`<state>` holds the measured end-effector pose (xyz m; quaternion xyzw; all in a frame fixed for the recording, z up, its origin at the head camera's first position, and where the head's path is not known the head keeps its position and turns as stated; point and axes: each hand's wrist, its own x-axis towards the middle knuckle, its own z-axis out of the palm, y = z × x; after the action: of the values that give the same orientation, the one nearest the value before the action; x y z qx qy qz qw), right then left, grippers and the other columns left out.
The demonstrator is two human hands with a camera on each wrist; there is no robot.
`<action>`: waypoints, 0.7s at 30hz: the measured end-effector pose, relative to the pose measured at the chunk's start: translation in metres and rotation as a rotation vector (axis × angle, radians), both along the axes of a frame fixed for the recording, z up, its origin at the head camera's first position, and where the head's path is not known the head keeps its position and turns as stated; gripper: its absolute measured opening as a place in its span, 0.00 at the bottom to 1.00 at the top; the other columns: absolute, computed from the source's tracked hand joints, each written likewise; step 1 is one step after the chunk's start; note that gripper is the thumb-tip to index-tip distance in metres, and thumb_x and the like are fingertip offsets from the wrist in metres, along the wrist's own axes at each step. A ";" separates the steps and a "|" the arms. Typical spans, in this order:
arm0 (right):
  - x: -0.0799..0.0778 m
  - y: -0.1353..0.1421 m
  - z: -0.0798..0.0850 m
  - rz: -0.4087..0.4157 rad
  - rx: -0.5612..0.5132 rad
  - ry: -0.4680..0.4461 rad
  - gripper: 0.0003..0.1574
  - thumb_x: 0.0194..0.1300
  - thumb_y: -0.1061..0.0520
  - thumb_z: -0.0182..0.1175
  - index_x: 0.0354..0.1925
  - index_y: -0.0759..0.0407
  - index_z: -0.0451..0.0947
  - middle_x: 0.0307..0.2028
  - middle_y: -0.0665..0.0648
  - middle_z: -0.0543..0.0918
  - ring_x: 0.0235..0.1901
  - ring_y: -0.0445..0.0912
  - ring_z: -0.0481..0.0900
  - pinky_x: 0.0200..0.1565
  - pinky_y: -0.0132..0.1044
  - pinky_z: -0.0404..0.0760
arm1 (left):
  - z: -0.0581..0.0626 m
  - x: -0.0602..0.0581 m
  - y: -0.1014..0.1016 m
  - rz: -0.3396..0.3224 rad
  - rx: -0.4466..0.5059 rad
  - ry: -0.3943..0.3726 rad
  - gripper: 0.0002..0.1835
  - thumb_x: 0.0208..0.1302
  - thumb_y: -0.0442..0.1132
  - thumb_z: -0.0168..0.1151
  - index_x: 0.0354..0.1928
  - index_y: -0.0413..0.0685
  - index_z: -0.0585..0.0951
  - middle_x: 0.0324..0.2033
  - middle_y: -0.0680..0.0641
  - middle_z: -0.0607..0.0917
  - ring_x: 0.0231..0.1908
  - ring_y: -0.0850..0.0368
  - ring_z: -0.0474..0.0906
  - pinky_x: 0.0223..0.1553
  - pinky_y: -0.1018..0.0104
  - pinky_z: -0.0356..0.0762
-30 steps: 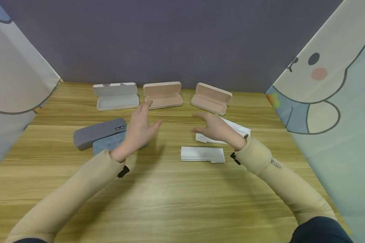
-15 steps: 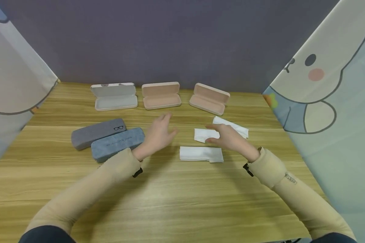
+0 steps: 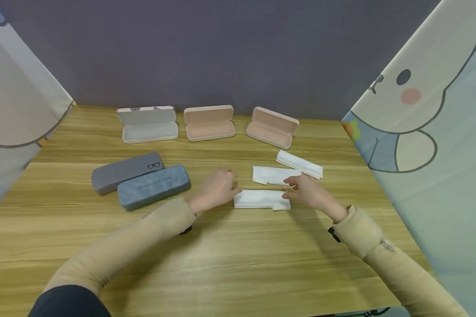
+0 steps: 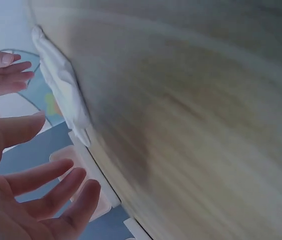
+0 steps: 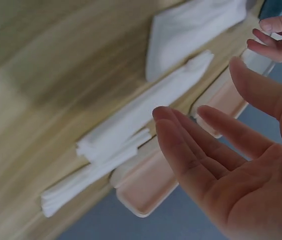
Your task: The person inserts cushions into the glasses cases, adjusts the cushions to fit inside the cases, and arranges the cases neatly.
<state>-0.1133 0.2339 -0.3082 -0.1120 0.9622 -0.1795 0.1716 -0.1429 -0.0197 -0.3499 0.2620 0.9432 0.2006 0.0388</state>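
Nearest white cloth stretches sideways, left hand and right hand both relaxed, released.

In the head view, a wood-grained bench in yellow-brown streaks spreads from nine o'clock to three and down to six. A plain grey-violet wall closes it off at twelve. At two o'clock a pale printed sheet slopes down beside it, bearing a white cartoon animal with a dark eye and pink cheek; a similar sheet stands at ten. Soft light leaves a faint sheen near the bench's middle. Past its edge at five o'clock, dark strands are possibly cables.
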 end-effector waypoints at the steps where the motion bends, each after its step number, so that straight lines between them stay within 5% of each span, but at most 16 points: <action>1: 0.000 0.001 -0.002 -0.002 0.004 -0.001 0.29 0.65 0.55 0.61 0.58 0.72 0.72 0.54 0.72 0.79 0.52 0.63 0.79 0.51 0.53 0.79 | -0.001 0.000 0.001 -0.009 -0.007 -0.002 0.16 0.61 0.46 0.66 0.38 0.39 0.82 0.37 0.41 0.83 0.37 0.48 0.80 0.34 0.59 0.80; 7: 0.000 0.004 -0.016 0.023 0.040 0.008 0.25 0.64 0.56 0.62 0.53 0.73 0.76 0.44 0.70 0.84 0.43 0.58 0.83 0.45 0.49 0.82 | -0.004 0.001 0.005 -0.023 -0.063 -0.041 0.12 0.60 0.44 0.67 0.32 0.41 0.81 0.34 0.43 0.83 0.33 0.53 0.77 0.30 0.64 0.78; 10: 0.000 0.003 -0.020 0.025 0.059 0.004 0.19 0.64 0.56 0.62 0.47 0.71 0.79 0.34 0.64 0.85 0.29 0.49 0.80 0.34 0.41 0.79 | -0.005 0.002 0.006 -0.025 -0.072 -0.071 0.11 0.60 0.42 0.67 0.34 0.39 0.83 0.36 0.42 0.83 0.33 0.54 0.78 0.30 0.65 0.79; 16: 0.000 0.001 -0.026 0.031 0.071 0.022 0.09 0.64 0.58 0.62 0.33 0.65 0.79 0.21 0.53 0.75 0.20 0.41 0.64 0.25 0.32 0.64 | -0.009 0.002 0.008 -0.029 -0.053 -0.117 0.08 0.60 0.38 0.66 0.30 0.40 0.83 0.33 0.44 0.81 0.31 0.55 0.74 0.26 0.67 0.74; 21: -0.001 0.002 -0.029 0.059 0.081 0.047 0.16 0.63 0.59 0.63 0.20 0.59 0.71 0.17 0.49 0.66 0.18 0.40 0.60 0.23 0.30 0.60 | -0.008 0.002 0.009 -0.043 -0.038 -0.105 0.17 0.60 0.35 0.65 0.15 0.47 0.71 0.24 0.48 0.74 0.25 0.58 0.66 0.20 0.71 0.65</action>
<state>-0.1144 0.2356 -0.3369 -0.1376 0.9687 -0.1325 0.1584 -0.1408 -0.0105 -0.3583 0.2704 0.9377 0.1950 0.0975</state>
